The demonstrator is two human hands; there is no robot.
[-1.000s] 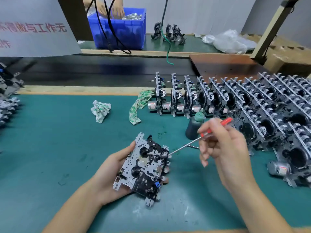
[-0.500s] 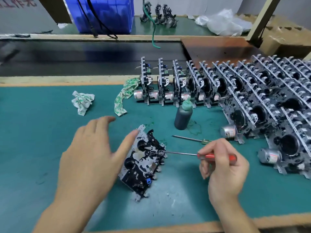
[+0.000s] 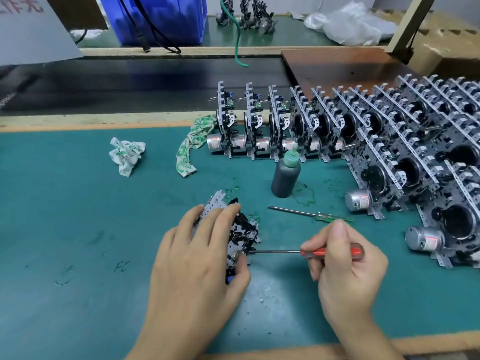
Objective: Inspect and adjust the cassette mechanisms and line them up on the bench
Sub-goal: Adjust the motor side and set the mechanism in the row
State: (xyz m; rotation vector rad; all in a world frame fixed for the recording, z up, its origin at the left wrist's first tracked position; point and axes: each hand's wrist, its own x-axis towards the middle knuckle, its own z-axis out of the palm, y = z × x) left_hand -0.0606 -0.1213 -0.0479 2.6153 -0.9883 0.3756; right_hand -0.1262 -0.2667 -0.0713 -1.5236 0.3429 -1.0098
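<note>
Mechanism (image 3: 233, 229) pinned near bench (image 3: 78, 229) front edge — left hand (image 3: 197, 261) gripping it steady; right hand (image 3: 345, 263) pinching screwdriver (image 3: 324, 252), tip at its side.

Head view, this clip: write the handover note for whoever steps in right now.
Left hand grips the cassette mechanism from above, on the green mat.
Right hand holds the red-handled screwdriver, tip at the mechanism's lower right edge.
A spare green-handled screwdriver and the dark dropper bottle sit beyond it.
Done: rows of mechanisms stand lined up at right.
Left: finish this adjustment, then stand the unit in the row.
</note>
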